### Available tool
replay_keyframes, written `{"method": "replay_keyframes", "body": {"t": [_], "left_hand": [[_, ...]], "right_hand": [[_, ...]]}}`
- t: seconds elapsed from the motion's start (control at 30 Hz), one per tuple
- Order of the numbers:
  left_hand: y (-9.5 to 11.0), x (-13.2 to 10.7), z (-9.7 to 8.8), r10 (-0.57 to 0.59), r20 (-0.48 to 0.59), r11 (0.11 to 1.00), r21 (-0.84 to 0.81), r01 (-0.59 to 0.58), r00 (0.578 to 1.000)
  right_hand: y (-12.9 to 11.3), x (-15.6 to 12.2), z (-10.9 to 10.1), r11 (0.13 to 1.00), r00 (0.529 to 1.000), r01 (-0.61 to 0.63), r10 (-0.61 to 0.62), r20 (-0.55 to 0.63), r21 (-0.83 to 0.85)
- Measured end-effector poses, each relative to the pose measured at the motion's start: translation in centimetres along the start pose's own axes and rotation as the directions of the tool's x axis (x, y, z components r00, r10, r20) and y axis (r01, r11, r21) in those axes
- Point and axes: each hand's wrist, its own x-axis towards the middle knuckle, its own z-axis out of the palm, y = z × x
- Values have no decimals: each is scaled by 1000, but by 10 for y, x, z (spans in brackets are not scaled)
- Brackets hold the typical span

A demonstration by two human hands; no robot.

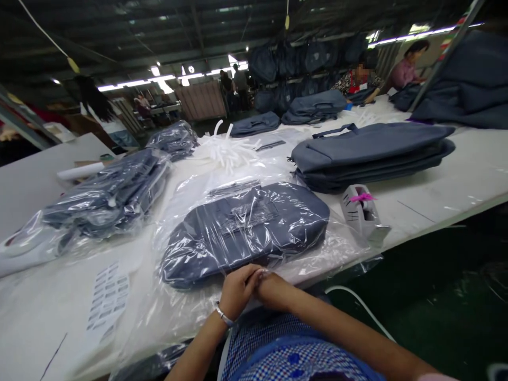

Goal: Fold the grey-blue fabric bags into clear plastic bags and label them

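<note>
A dark blue-grey bag [246,222] lies flat inside a clear plastic bag [337,254] on the white table in front of me. At its near edge my left hand [240,288], with a silver bracelet at the wrist, and my right hand [273,290] meet. Both hands are closed, their fingers drawn together and touching each other. Whatever is between the fingers is hidden; the plastic's near edge lies right by them.
Blue-grey bags [369,151] are stacked on the right, behind a tape dispenser [361,211] with a pink ribbon. Plastic-wrapped bags [111,190] lie on the left. White strips [226,148] are heaped farther back. A label sheet [108,299] lies near left. People work beyond.
</note>
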Motion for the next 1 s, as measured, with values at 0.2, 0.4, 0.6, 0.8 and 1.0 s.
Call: {"method": "replay_keyframes", "body": {"t": [0.2, 0.4, 0.6, 0.8, 1.0], "left_hand": [[-16, -7, 23, -9, -5, 992, 123, 10, 1000], [-5, -8, 17, -28, 76, 983, 183, 14, 997], [33, 15, -60, -81, 67, 992, 106, 73, 994], [-47, 27, -99, 34, -293, 775, 611, 160, 955], [-106, -18, -71, -55, -410, 729, 607, 317, 910]], "right_hand": [[-15, -34, -84, 990, 954, 94, -59, -293, 104], [69, 7, -118, 917, 891, -301, 174, -419, -262], [100, -2, -83, 864, 903, -371, 252, -347, -340], [98, -10, -91, 855, 903, -358, 215, -371, -376], [123, -65, -92, 717, 783, -571, 330, -527, -400]]}}
